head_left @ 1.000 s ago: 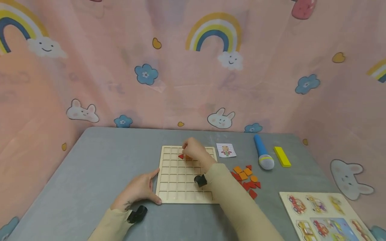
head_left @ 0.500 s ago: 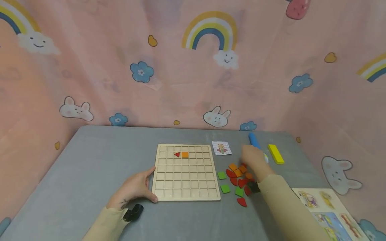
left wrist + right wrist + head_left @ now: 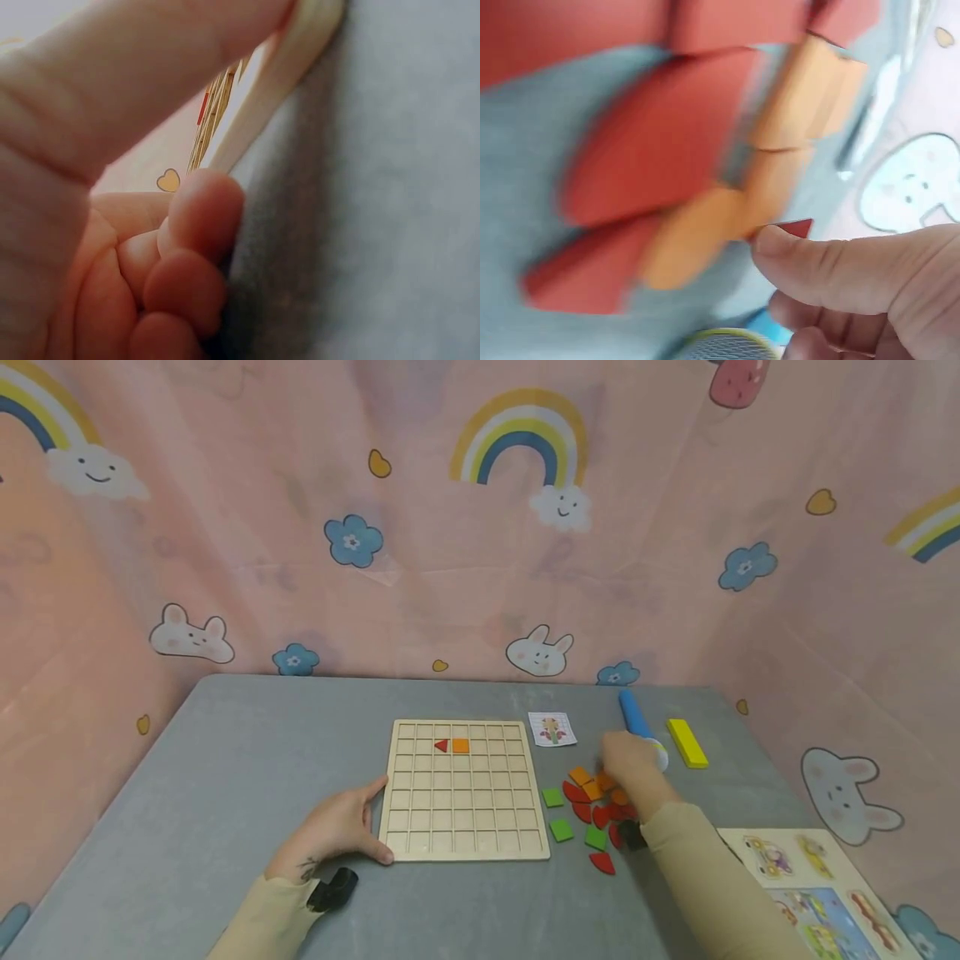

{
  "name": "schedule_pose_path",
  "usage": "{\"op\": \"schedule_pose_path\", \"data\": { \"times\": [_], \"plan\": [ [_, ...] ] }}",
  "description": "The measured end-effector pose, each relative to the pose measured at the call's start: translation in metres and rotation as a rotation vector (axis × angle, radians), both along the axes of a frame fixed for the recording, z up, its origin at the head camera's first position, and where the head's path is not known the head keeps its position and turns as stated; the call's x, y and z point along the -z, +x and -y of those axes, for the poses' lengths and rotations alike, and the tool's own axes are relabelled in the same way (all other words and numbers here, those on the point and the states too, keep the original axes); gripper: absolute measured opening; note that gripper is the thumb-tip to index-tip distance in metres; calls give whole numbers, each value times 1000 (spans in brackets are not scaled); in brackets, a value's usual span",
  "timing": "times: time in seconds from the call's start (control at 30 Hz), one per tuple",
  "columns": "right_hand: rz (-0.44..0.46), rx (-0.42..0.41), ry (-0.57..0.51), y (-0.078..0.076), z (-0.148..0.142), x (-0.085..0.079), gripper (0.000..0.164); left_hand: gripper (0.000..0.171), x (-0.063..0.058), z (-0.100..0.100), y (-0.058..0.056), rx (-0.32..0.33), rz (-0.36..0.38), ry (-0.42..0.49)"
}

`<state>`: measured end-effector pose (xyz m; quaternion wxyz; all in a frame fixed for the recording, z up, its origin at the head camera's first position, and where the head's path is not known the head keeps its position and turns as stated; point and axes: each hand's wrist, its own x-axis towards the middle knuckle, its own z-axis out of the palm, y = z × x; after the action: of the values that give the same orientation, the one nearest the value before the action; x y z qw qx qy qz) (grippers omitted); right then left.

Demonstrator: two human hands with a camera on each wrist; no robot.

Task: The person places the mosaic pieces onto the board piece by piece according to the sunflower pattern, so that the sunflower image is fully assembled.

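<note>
My left hand [image 3: 337, 822] rests against the left edge of a wooden grid board [image 3: 465, 806], thumb at the near corner and index finger farther up the side. One red triangle [image 3: 442, 746] and an orange square [image 3: 461, 746] lie side by side in the board's upper cells. To the right, my right hand [image 3: 633, 764] is over the far side of a pile of loose tiles. Its thumb and fingers pinch a small red triangle tile [image 3: 799, 227], partly covered by the thumb. Around it lie orange tiles [image 3: 581, 776], red quarter-round tiles [image 3: 602, 863] and green squares [image 3: 561, 830].
A small pattern card [image 3: 552, 729] lies beyond the board's right side. Behind my right hand is a blue toy microphone [image 3: 634, 714], with a yellow block [image 3: 687, 743] beside it. A picture puzzle board [image 3: 738, 839] sits at the near right, partly behind my sleeve.
My right hand has left the board's top cells and moved right to the tile pile, uncovering the orange square and the green tiles. My left hand keeps its place at the board's edge.
</note>
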<state>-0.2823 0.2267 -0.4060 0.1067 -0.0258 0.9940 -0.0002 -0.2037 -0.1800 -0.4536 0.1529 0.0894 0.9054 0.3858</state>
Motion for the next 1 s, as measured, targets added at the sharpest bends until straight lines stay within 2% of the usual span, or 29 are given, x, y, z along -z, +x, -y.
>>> {"op": "schedule_pose_path", "data": {
  "times": [0.1,0.27,0.37,0.47,0.53,0.63,0.73,1.0],
  "plan": [
    [1,30,-70,-3,9,-11,12,122,-1,0,0,-4,-1,6],
    [-32,43,-336,-17,47,-24,9,122,-2,0,1,-10,3,2],
    [-27,35,-517,-24,75,-21,7,122,-2,0,1,-11,10,-2],
    [32,61,-681,-28,102,-12,7,121,-2,-1,1,-9,13,-5],
    [68,74,-751,-29,117,-5,8,121,-3,-1,1,-6,14,-5],
    [75,56,-761,-30,135,6,6,121,-3,-2,1,-4,15,2],
    [43,23,-710,-32,146,12,7,121,-3,-2,2,-3,11,9],
    [3,11,-613,-33,157,15,8,120,-3,-1,2,-2,2,20]
  ]
}}
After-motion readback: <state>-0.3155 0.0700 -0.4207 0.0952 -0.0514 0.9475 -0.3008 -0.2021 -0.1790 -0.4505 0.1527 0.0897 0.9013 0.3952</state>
